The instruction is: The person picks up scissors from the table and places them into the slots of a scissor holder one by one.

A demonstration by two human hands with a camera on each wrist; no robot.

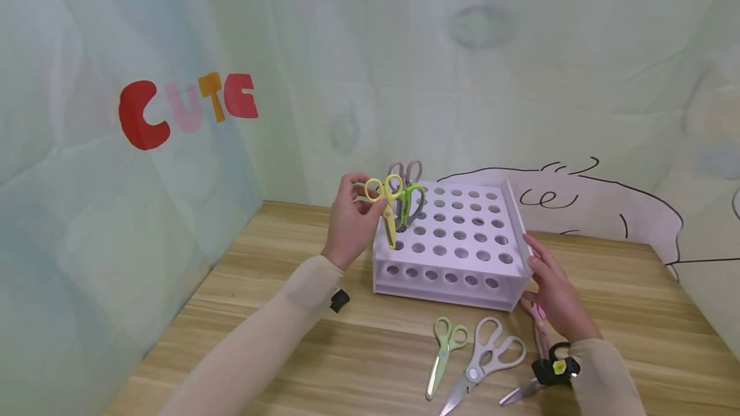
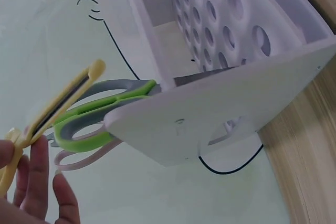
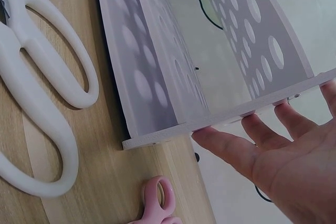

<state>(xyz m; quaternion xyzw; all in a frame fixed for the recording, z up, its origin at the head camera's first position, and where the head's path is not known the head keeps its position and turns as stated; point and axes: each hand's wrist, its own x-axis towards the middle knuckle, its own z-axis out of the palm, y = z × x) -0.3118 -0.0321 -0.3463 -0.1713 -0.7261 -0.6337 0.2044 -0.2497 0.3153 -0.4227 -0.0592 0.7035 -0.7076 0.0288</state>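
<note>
My left hand [image 1: 354, 226] pinches a pair of yellow scissors [image 1: 390, 226] upright, tip down, over the front left corner of a white rack [image 1: 448, 264] full of round holes. Close behind them, green-and-grey scissors [image 1: 405, 207] stand in the left column, handles up. Mauve-handled scissors [image 1: 417, 169] stand in the rack's back left. In the left wrist view the yellow scissors [image 2: 20, 140] point toward the rack with their blades together. My right hand [image 1: 554, 294] rests straight fingertips [image 3: 231, 148] against the outside of the rack's right side panel.
In front of the rack lie light green scissors [image 1: 444, 346] and larger white-handled scissors [image 1: 474, 375] on the wooden table [image 1: 243, 313]. Pink scissors [image 1: 538, 321] lie by the right hand, with a metal blade [image 1: 520, 393] nearby. A printed curtain [image 1: 358, 50] hangs behind.
</note>
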